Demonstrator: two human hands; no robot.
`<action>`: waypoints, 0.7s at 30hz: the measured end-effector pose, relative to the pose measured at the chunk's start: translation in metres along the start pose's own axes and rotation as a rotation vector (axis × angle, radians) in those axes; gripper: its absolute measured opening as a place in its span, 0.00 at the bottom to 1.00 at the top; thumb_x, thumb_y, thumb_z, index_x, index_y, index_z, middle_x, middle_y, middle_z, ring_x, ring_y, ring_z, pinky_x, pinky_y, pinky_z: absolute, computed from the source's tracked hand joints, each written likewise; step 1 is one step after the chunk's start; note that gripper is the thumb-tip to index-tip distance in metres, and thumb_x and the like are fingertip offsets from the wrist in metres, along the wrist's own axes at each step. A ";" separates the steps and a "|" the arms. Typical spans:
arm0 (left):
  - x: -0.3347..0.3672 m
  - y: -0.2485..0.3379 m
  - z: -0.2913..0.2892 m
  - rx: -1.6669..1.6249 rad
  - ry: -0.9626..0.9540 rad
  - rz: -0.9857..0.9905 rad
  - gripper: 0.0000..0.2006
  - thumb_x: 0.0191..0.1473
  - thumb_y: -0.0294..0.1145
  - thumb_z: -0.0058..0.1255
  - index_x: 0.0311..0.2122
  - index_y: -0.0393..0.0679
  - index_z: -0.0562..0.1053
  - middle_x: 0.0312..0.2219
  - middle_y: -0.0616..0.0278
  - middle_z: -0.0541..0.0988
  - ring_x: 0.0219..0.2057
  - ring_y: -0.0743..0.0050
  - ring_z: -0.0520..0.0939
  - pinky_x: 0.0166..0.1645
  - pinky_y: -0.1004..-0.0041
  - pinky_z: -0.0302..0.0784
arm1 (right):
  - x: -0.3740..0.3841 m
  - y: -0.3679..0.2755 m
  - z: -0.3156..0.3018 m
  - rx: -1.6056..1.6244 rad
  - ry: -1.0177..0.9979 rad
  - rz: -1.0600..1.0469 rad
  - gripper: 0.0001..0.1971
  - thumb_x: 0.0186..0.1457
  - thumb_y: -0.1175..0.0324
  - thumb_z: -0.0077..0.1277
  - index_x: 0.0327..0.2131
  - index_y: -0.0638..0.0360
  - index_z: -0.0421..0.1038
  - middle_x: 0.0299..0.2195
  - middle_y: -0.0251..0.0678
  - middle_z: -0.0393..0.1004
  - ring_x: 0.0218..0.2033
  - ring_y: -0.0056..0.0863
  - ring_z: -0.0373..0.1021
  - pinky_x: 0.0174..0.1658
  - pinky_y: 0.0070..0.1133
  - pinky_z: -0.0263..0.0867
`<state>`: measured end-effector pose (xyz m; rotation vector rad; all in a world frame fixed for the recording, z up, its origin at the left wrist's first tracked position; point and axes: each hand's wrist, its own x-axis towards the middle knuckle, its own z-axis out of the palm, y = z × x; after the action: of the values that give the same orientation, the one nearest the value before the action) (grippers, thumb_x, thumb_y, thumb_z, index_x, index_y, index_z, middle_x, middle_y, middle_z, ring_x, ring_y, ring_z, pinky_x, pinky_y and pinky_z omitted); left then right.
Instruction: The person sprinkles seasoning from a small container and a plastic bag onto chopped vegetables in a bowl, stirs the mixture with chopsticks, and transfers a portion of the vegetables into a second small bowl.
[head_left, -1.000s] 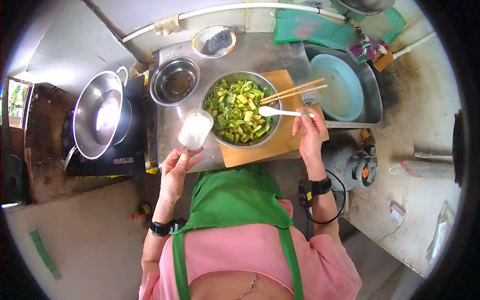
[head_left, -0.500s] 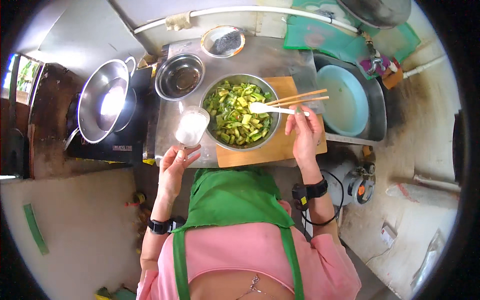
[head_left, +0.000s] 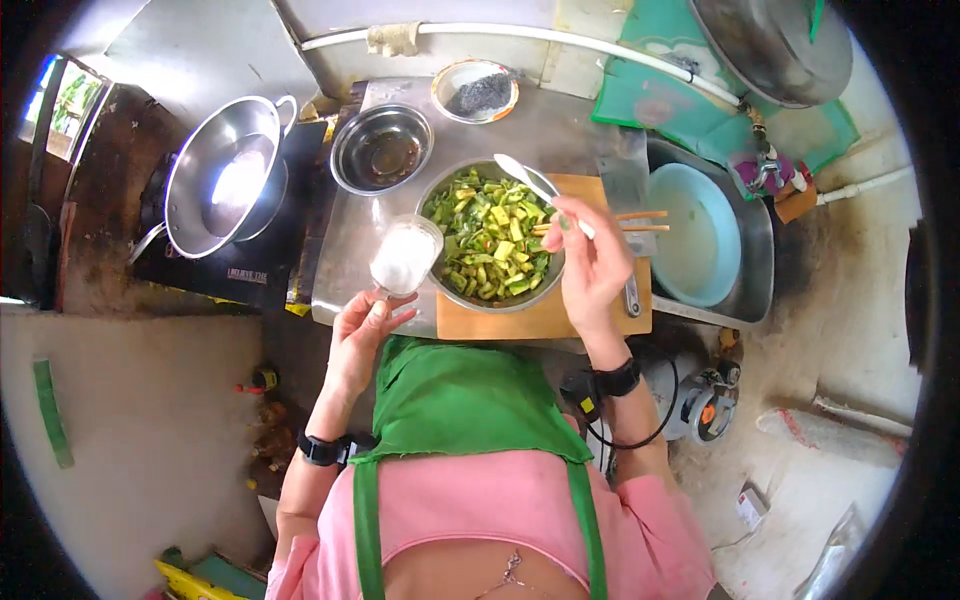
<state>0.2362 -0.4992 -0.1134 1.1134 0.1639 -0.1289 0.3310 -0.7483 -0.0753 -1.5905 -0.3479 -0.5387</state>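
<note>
My left hand (head_left: 362, 333) is closed on a small clear container of white granules (head_left: 405, 257), held just left of the steel bowl. My right hand (head_left: 592, 250) pinches the handle of a white spoon (head_left: 522, 178), tilted over the bowl's far right side. Chopped green vegetables (head_left: 490, 235) fill the steel bowl (head_left: 462, 301), which sits on a wooden cutting board (head_left: 475, 324). A pair of chopsticks (head_left: 645, 222) rests at the bowl's right side, partly hidden behind my right hand. What the spoon's bowl carries is too small to tell.
A dark-bottomed steel bowl (head_left: 340, 165) and a patterned bowl with a steel scourer (head_left: 503, 118) stand behind. A steel wok (head_left: 190, 190) rests on the stove at left. A blue basin (head_left: 668, 180) sits in the sink at right. A knife handle (head_left: 632, 297) shows on the board.
The spoon has moved up and now tilts over the bowl's far side, with my right hand nearer the bowl. My left hand still holds the container. The whole view has shifted slightly.
</note>
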 end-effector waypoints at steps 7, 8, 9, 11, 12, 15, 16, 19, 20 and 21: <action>0.003 0.000 0.013 0.063 -0.007 -0.022 0.07 0.58 0.31 0.40 0.31 0.40 0.68 0.40 0.56 0.74 0.47 0.57 0.73 0.51 0.59 0.69 | -0.007 0.011 -0.012 -0.137 -0.110 -0.012 0.09 0.51 0.82 0.44 0.37 0.64 0.70 0.29 0.35 0.69 0.23 0.20 0.68 0.25 0.16 0.65; 0.008 -0.001 0.010 0.048 0.005 -0.025 0.07 0.58 0.31 0.40 0.31 0.40 0.68 0.40 0.55 0.74 0.47 0.58 0.73 0.51 0.60 0.69 | 0.003 0.003 -0.009 -0.128 -0.118 -0.023 0.09 0.51 0.82 0.44 0.37 0.64 0.70 0.29 0.35 0.69 0.23 0.20 0.68 0.25 0.16 0.65; 0.009 -0.002 0.011 0.045 0.007 -0.021 0.07 0.58 0.31 0.40 0.31 0.40 0.68 0.40 0.55 0.74 0.47 0.58 0.73 0.51 0.60 0.69 | 0.003 -0.009 -0.010 -0.165 -0.087 -0.084 0.09 0.51 0.82 0.44 0.37 0.63 0.71 0.29 0.36 0.69 0.23 0.20 0.68 0.25 0.16 0.65; 0.011 -0.003 0.012 0.058 0.015 -0.027 0.08 0.57 0.33 0.42 0.31 0.39 0.68 0.40 0.55 0.74 0.46 0.58 0.73 0.51 0.61 0.69 | -0.002 -0.010 -0.014 -0.252 -0.071 -0.198 0.11 0.51 0.83 0.45 0.38 0.64 0.70 0.31 0.39 0.70 0.24 0.22 0.69 0.26 0.16 0.66; 0.009 -0.004 0.013 0.058 0.003 -0.031 0.08 0.57 0.33 0.42 0.31 0.39 0.68 0.40 0.55 0.74 0.46 0.58 0.73 0.51 0.61 0.69 | -0.012 0.004 -0.020 -0.262 -0.062 -0.197 0.11 0.51 0.83 0.45 0.38 0.64 0.70 0.31 0.39 0.70 0.24 0.22 0.69 0.26 0.16 0.66; 0.019 -0.002 0.023 0.096 -0.012 -0.031 0.08 0.57 0.34 0.42 0.33 0.39 0.69 0.40 0.55 0.74 0.46 0.60 0.74 0.51 0.61 0.70 | -0.021 0.032 -0.019 -0.137 -0.044 0.045 0.09 0.53 0.81 0.44 0.39 0.65 0.69 0.31 0.38 0.70 0.24 0.21 0.68 0.26 0.15 0.66; 0.010 -0.004 0.019 0.098 0.002 -0.041 0.08 0.57 0.34 0.42 0.33 0.39 0.69 0.40 0.55 0.74 0.46 0.60 0.74 0.51 0.61 0.70 | -0.026 0.018 -0.016 -0.130 -0.050 0.059 0.09 0.53 0.81 0.44 0.39 0.65 0.69 0.31 0.38 0.70 0.24 0.21 0.68 0.26 0.15 0.66; 0.010 -0.008 0.016 0.058 -0.035 -0.049 0.08 0.56 0.33 0.43 0.36 0.39 0.69 0.42 0.55 0.73 0.47 0.60 0.73 0.51 0.60 0.69 | -0.022 -0.011 -0.010 0.047 -0.038 0.081 0.08 0.54 0.80 0.43 0.37 0.67 0.69 0.28 0.35 0.68 0.23 0.18 0.67 0.25 0.14 0.64; 0.016 -0.007 0.017 0.059 -0.024 -0.037 0.08 0.56 0.33 0.43 0.36 0.39 0.69 0.42 0.55 0.73 0.47 0.60 0.73 0.51 0.60 0.69 | -0.017 -0.015 -0.006 0.058 -0.048 0.075 0.08 0.54 0.80 0.43 0.37 0.67 0.69 0.28 0.35 0.68 0.23 0.18 0.67 0.25 0.14 0.64; 0.015 -0.007 0.018 0.045 -0.037 -0.037 0.08 0.56 0.32 0.43 0.36 0.39 0.69 0.42 0.56 0.73 0.47 0.60 0.73 0.52 0.59 0.69 | -0.018 -0.024 -0.002 0.101 -0.130 0.114 0.07 0.54 0.80 0.43 0.37 0.67 0.69 0.27 0.35 0.68 0.22 0.18 0.67 0.25 0.14 0.63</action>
<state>0.2508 -0.5188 -0.1145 1.1521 0.1495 -0.1871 0.3031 -0.7463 -0.0644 -1.5407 -0.3736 -0.3267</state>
